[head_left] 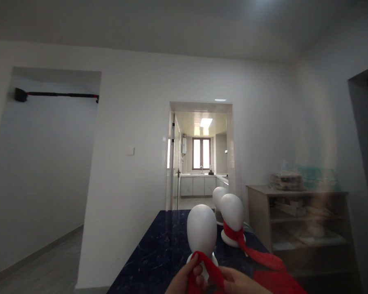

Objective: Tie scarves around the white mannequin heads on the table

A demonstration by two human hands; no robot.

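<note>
A white mannequin head stands on the dark marble table right in front of me. Both hands are at its base, at the frame's bottom edge. My left hand pinches a red scarf at the neck of the head. My right hand grips the same scarf, which trails off to the right. A second white head behind it wears a red scarf tied round its neck, with an end lying on the table. A third white head stands further back.
A wooden shelf unit with boxes and stacked items stands at the right of the table. Behind the table a doorway opens onto a kitchen. A white wall and an open passage lie to the left.
</note>
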